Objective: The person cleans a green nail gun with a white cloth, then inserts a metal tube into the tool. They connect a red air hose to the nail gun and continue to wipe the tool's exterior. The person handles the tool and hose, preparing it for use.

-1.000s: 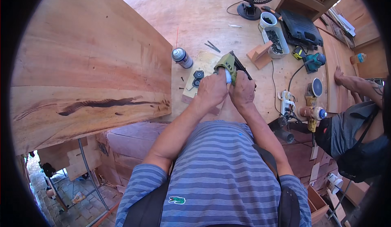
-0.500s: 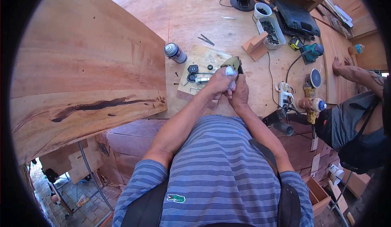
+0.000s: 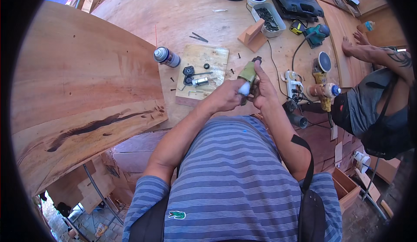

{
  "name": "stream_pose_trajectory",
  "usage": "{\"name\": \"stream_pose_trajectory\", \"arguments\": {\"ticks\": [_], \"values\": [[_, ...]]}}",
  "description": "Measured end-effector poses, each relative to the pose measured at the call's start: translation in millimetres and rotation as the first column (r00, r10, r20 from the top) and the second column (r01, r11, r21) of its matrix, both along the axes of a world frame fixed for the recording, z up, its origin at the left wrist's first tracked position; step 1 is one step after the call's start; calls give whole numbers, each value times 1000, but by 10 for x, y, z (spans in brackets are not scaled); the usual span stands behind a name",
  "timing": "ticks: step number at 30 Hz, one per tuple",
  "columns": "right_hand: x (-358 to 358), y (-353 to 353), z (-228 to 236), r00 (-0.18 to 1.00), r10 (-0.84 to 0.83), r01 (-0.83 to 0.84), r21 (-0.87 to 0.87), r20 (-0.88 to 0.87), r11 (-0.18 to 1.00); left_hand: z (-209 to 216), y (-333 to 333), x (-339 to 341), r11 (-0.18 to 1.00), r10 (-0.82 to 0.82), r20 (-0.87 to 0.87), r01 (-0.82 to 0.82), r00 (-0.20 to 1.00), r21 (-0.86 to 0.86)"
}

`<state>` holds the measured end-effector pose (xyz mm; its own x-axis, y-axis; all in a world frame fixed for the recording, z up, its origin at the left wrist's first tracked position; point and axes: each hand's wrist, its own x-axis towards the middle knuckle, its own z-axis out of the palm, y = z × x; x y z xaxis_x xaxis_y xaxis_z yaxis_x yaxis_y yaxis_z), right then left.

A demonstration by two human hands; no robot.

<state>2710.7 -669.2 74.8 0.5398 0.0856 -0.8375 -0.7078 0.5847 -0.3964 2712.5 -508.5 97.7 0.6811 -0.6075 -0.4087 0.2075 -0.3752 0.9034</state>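
Both my hands are together just in front of my shirt, at the near edge of the workbench. An olive-green tool housing (image 3: pixel 248 72) with a dark tip points away from me between them. My right hand (image 3: pixel 265 89) is closed around its right side, thumb lying along it. Closed at its near end, my left hand (image 3: pixel 227 97) has a wad of white cloth (image 3: pixel 244 88) at its fingers. To the left, a wooden board (image 3: pixel 217 57) bears a black tool part (image 3: pixel 188 71), a shiny metal cylinder (image 3: pixel 200 81), a small black ring (image 3: pixel 206 66) and a hex key (image 3: pixel 195 91).
A spray can (image 3: pixel 167 57) stands left of the board, by a large wooden panel (image 3: pixel 95 68). Ahead are a wooden block (image 3: pixel 253 36), a tub of dark pieces (image 3: pixel 269 20) and a black case (image 3: pixel 295 3). Rightward lie a power strip (image 3: pixel 293 84), power tools and another person's hands (image 3: pixel 350 45).
My hands have drawn nearer to me, and the green housing now shows more fully between them. The whole view has shifted, so bench items appear further left and some higher.
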Motion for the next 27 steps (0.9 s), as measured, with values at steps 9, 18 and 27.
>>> {"name": "stream_pose_trajectory", "arguments": {"ticks": [9, 18, 27], "values": [[1, -19, -205, 965, -200, 181, 123, 172, 976, -179, -277, -55, 918, -210, 423, 29, 881, 396], [-99, -251, -101, 986, -144, 139, 72, 79, 988, -318, -327, -209, 979, -39, 543, -78, 839, 190], [-176, -543, -289, 989, -140, 139, 36, 50, 990, -153, -430, -373, 962, -237, 514, 127, 824, 241]]}}
